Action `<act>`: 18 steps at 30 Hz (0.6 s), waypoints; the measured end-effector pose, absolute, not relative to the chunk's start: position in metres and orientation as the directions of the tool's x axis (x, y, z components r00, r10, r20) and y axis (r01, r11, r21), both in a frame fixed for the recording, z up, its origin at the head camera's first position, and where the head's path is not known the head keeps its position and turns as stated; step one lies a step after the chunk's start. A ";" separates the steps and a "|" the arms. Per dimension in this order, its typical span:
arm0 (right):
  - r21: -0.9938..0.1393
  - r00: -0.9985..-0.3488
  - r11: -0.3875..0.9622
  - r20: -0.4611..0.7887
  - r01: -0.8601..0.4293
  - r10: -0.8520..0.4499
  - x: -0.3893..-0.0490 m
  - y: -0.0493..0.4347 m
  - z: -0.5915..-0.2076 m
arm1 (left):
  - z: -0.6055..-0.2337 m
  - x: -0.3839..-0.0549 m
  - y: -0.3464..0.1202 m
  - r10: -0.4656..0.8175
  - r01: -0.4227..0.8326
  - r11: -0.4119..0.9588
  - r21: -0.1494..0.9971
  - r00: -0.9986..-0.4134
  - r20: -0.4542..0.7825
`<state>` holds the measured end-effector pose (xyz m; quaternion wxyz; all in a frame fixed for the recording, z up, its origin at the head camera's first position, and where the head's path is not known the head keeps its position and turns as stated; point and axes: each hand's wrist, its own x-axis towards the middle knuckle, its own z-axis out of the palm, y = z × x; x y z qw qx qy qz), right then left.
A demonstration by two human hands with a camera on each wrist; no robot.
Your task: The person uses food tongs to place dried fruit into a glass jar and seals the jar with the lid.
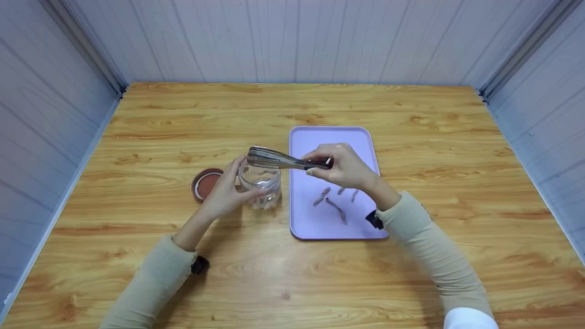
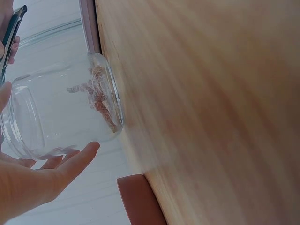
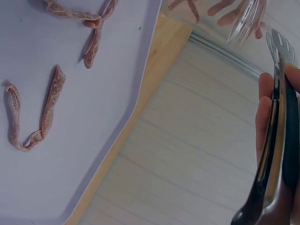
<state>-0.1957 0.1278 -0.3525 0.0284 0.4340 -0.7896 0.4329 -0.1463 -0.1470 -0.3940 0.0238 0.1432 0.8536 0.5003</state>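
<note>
My left hand (image 1: 224, 194) holds a clear jar (image 1: 270, 194) near its mouth, thumb on one side and fingers on the other. In the left wrist view, several wrinkled reddish-brown dried strips (image 2: 99, 101) lie at the jar's bottom. Metal tongs (image 1: 279, 160) with dark handles are gripped in my right hand (image 1: 345, 167). Their slotted tips hang over the jar mouth, nearly together, and no strip shows between them in the right wrist view. More dried strips (image 1: 337, 211) lie on a lilac tray (image 1: 331, 137) beneath my right hand.
A round brown lid (image 1: 206, 186) rests on the wooden table (image 1: 274, 283) left of the jar, partly behind my left hand. The tray sits just right of the jar. Pale panel walls (image 1: 297, 41) border the table at the back and sides.
</note>
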 end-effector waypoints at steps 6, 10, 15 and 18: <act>-0.650 -0.620 0.257 0.420 -0.715 -0.663 -0.196 0.132 -0.352 | -0.383 -0.141 -0.144 0.279 0.240 0.425 0.873 -0.952 0.126; -0.639 -0.622 0.275 0.413 -0.719 -0.666 -0.196 0.138 -0.351 | -0.398 -0.148 -0.148 0.279 0.255 0.446 0.858 -0.951 0.137; -0.620 -0.620 0.297 0.403 -0.726 -0.673 -0.196 0.152 -0.349 | -0.406 -0.152 -0.151 0.273 0.264 0.462 0.847 -0.951 0.147; -0.612 -0.615 0.303 0.396 -0.730 -0.682 -0.196 0.164 -0.349 | -0.406 -0.152 -0.151 0.266 0.250 0.468 0.848 -0.955 0.134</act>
